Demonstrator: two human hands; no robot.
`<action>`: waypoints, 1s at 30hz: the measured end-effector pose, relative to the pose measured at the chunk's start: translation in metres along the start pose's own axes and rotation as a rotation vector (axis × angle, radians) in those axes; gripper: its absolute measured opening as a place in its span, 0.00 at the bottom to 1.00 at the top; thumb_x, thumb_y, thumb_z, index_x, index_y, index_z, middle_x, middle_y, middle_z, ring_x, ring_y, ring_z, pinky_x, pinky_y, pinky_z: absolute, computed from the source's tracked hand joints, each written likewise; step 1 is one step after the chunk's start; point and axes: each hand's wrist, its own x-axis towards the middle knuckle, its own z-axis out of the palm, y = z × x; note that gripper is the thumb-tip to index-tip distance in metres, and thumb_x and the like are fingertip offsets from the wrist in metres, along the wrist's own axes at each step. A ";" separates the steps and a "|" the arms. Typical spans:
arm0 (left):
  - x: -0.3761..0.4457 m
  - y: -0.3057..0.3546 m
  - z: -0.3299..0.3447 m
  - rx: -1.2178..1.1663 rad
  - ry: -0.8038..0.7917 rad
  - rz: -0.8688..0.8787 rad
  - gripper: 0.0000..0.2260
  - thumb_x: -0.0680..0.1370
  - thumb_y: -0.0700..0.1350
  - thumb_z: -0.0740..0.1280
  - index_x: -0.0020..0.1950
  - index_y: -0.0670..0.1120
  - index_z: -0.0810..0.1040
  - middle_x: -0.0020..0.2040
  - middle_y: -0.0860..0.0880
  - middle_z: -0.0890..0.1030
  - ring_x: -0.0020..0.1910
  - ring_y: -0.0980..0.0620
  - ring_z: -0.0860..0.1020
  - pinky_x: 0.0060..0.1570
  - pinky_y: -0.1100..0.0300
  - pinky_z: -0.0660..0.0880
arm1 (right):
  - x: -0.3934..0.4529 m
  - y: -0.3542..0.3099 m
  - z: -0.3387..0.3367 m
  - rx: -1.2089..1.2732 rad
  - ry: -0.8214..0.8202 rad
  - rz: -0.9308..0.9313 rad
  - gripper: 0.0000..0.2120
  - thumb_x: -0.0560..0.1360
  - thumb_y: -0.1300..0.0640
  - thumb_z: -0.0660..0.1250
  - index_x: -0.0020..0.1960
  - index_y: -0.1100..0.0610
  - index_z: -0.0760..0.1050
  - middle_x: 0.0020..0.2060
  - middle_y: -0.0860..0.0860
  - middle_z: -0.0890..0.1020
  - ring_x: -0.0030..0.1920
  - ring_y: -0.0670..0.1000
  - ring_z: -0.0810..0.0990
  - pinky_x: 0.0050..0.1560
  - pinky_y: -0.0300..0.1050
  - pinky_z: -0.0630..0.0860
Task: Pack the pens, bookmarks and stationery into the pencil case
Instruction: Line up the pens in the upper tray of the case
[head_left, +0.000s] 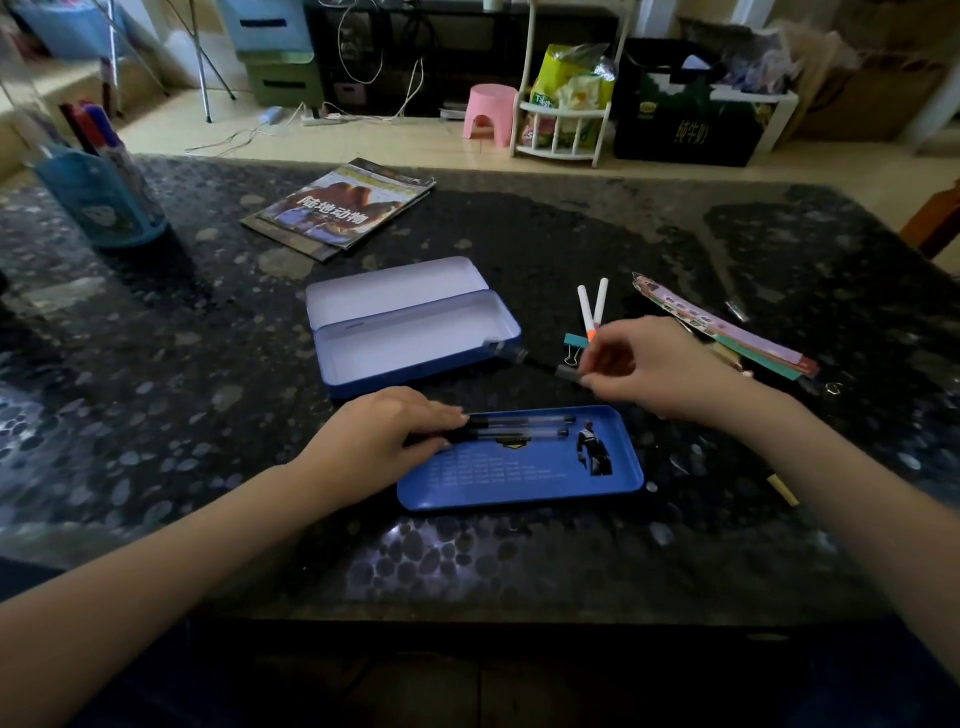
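The blue tin pencil case (415, 338) lies open mid-table, its white inside bare and its lid folded back. Nearer me lies a separate blue tray (519, 478) with two clear pens (519, 426) along its far edge. My left hand (384, 441) lies palm-down on the pens' left ends, fingers curled over them. My right hand (654, 369) pinches the grey end of a black pen (540, 364) that lies between the case and the hand. Two white markers (592, 306), a teal binder clip (575, 342) and a fan of bookmarks (727, 332) lie beyond my right hand.
A magazine (343, 208) lies at the back centre of the dark stone table (208, 364). A blue pen holder (104, 192) with markers stands at the back left. A small yellowish stub (783, 488) and a paper clip (834, 387) lie to the right.
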 end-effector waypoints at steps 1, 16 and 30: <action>0.001 -0.002 -0.001 -0.044 0.006 -0.019 0.16 0.74 0.46 0.70 0.62 0.54 0.78 0.57 0.57 0.81 0.54 0.60 0.77 0.56 0.64 0.73 | -0.004 -0.007 0.001 0.005 -0.084 -0.040 0.04 0.71 0.58 0.72 0.44 0.50 0.78 0.40 0.44 0.81 0.41 0.39 0.79 0.40 0.31 0.74; 0.003 -0.002 -0.004 -0.196 0.012 -0.080 0.18 0.67 0.55 0.74 0.55 0.55 0.81 0.50 0.59 0.81 0.49 0.64 0.78 0.51 0.68 0.75 | -0.022 -0.035 0.062 -0.257 0.007 -0.222 0.09 0.75 0.46 0.66 0.47 0.51 0.72 0.44 0.45 0.73 0.47 0.45 0.72 0.43 0.42 0.71; 0.003 -0.001 -0.002 -0.205 0.004 -0.077 0.17 0.68 0.52 0.75 0.56 0.54 0.80 0.49 0.59 0.81 0.48 0.64 0.77 0.50 0.68 0.76 | -0.012 0.073 -0.041 -0.531 -0.007 0.947 0.20 0.72 0.54 0.71 0.61 0.59 0.73 0.54 0.58 0.77 0.57 0.60 0.76 0.53 0.51 0.71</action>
